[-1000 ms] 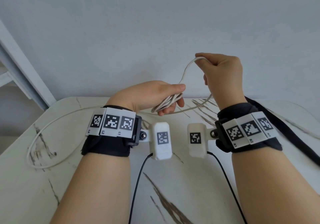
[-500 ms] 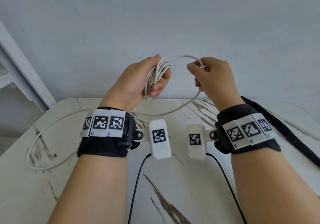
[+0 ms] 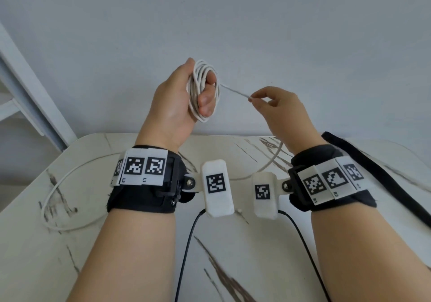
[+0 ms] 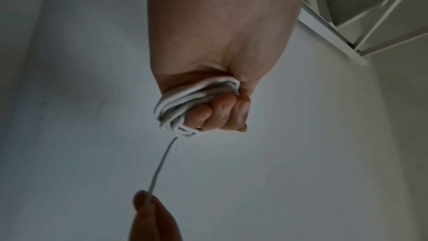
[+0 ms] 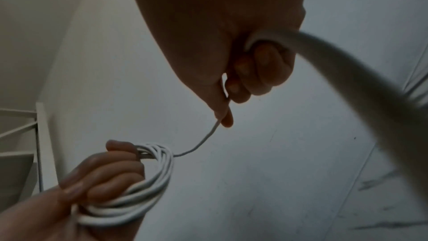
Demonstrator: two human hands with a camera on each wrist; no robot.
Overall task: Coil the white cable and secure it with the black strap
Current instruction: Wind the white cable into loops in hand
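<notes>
My left hand [image 3: 184,96] is raised above the table and grips a coil of white cable [image 3: 202,87] with several loops, fingers curled through it [image 4: 185,105] [image 5: 129,186]. A short taut stretch of cable runs from the coil to my right hand [image 3: 270,105], which pinches it between thumb and forefinger [image 5: 222,109]. From that hand the cable drops to the table [image 3: 270,161] and trails in a wide loop at the left [image 3: 58,185]. The black strap [image 3: 377,173] lies on the table at the right, beyond my right wrist.
The white marbled table [image 3: 233,243] has a rounded far edge against a pale wall [image 3: 233,21]. A white frame [image 3: 30,96] stands at the left. Black leads [image 3: 186,255] run from the wrist cameras toward me.
My left hand has risen and turned upright with the coil, which has gained a loop. My right hand has dropped lower and to the right, pulling the cable taut.
</notes>
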